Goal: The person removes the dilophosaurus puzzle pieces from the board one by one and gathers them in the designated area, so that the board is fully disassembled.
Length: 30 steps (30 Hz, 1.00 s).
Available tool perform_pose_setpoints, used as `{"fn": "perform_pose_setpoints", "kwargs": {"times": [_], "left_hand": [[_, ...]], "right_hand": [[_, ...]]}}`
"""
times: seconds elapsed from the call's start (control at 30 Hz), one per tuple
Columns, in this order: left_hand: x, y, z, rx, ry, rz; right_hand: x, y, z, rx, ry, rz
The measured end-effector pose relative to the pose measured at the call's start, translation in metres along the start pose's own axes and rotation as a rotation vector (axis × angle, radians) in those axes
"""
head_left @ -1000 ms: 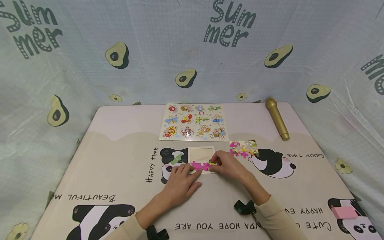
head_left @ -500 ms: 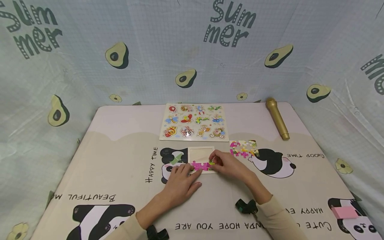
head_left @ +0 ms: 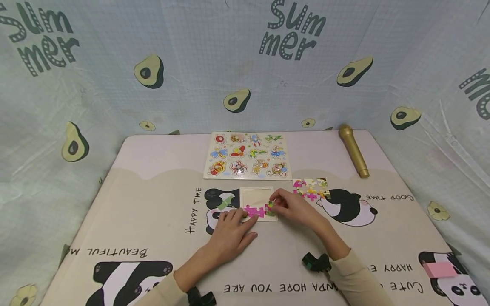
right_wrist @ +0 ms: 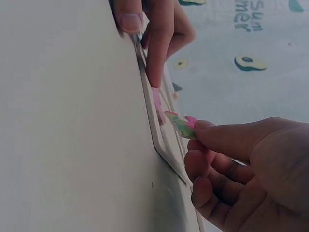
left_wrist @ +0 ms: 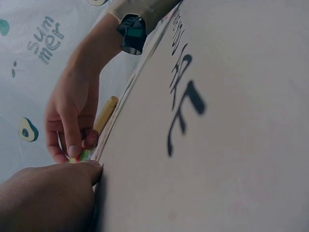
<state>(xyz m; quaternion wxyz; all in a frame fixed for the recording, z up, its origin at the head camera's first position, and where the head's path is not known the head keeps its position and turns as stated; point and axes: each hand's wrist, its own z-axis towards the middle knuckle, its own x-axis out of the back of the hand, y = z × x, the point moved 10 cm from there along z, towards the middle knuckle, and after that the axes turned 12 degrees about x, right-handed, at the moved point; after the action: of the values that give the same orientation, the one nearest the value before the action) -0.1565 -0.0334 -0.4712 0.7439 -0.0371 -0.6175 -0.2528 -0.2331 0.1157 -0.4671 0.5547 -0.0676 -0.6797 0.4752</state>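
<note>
A shallow puzzle frame [head_left: 256,196] lies in the middle of the table, with pink jigsaw pieces [head_left: 254,211] along its near edge. My right hand [head_left: 294,208] pinches a green and pink jigsaw piece [right_wrist: 181,124] between thumb and finger, tilted just above the frame's near right corner. On the frame's near left side rests my left hand [head_left: 231,233], its fingers extended and touching the pink pieces and the rim. In the left wrist view the left hand [left_wrist: 53,195] hides most of the frame.
Behind the frame lies a board of insect pictures [head_left: 246,156]. Joined jigsaw pieces [head_left: 310,189] sit to its right. A gold microphone-shaped stick [head_left: 354,151] lies at the back right, and a pink block [head_left: 440,270] at the front right. A patterned curtain [head_left: 191,63] walls the table.
The right hand has shifted slightly and turned the pinched piece, so more of its green face shows. The left hand stays in place.
</note>
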Motion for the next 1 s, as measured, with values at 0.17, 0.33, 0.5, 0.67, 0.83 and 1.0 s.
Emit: {"fn": "perform_pose_setpoints", "kwargs": {"times": [0.17,0.33,0.5,0.67,0.83,1.0], "left_hand": [[0.001,0.000,0.000,0.001,-0.001,-0.001],[0.000,-0.001,0.000,0.006,-0.012,-0.009],[0.000,0.000,0.001,0.007,-0.016,-0.012],[0.000,0.000,0.001,0.007,-0.013,-0.009],[-0.001,-0.001,0.000,0.009,-0.015,-0.011],[-0.001,-0.001,0.000,0.014,-0.020,-0.013]], "right_hand": [[0.008,0.003,-0.003,-0.024,0.035,-0.008],[0.017,0.008,-0.009,-0.039,0.064,-0.015],[0.029,0.011,-0.017,-0.038,0.098,-0.036],[0.041,0.017,-0.025,-0.048,0.144,-0.067],[0.053,0.025,-0.033,-0.060,0.185,-0.071],[0.064,0.031,-0.043,-0.078,0.219,-0.088]]}}
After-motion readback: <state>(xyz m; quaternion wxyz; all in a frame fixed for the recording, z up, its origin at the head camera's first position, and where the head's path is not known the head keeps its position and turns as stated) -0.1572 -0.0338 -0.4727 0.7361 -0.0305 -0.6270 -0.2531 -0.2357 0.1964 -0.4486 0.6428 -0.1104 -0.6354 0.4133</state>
